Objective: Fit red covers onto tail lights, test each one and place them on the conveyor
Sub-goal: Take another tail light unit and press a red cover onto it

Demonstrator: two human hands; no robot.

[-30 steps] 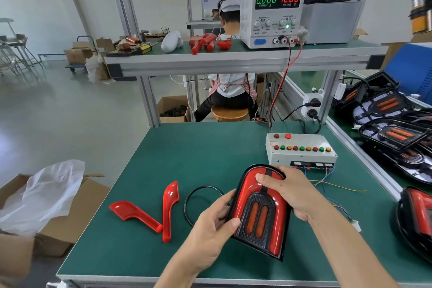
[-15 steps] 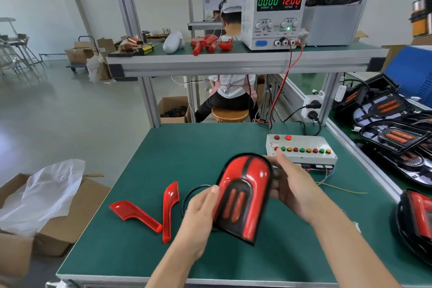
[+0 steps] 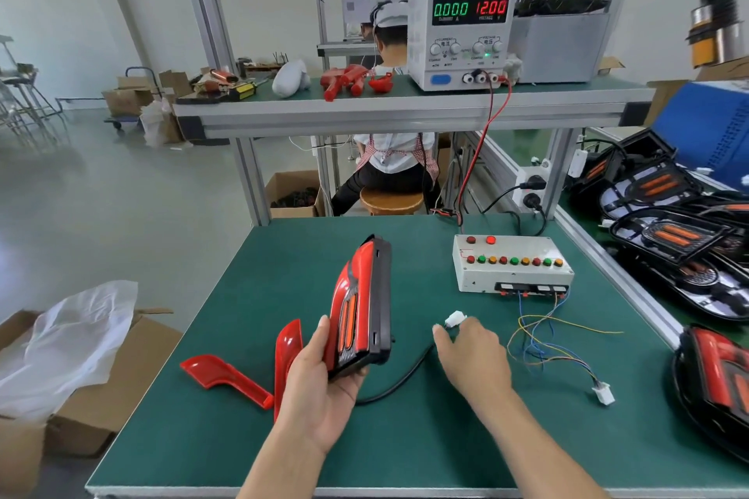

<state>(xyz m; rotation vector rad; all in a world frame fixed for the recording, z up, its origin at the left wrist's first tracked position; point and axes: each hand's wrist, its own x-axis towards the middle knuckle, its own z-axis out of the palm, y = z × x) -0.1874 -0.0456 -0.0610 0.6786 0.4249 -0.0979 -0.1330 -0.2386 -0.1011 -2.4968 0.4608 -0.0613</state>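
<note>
Head view: the tail light [image 3: 360,308] is held upright above the counter [image 3: 251,438] in the left hand [image 3: 320,381], grip clamped. The white connector [image 3: 454,319] is pinched by the right hand [image 3: 472,356]; it should be aligned squarely with the test box [image 3: 511,263] before pushing.

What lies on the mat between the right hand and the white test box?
In the head view, only bare green mat lies between the right hand, pinching a white connector, and the test box; its loose wires lie further right.
</note>
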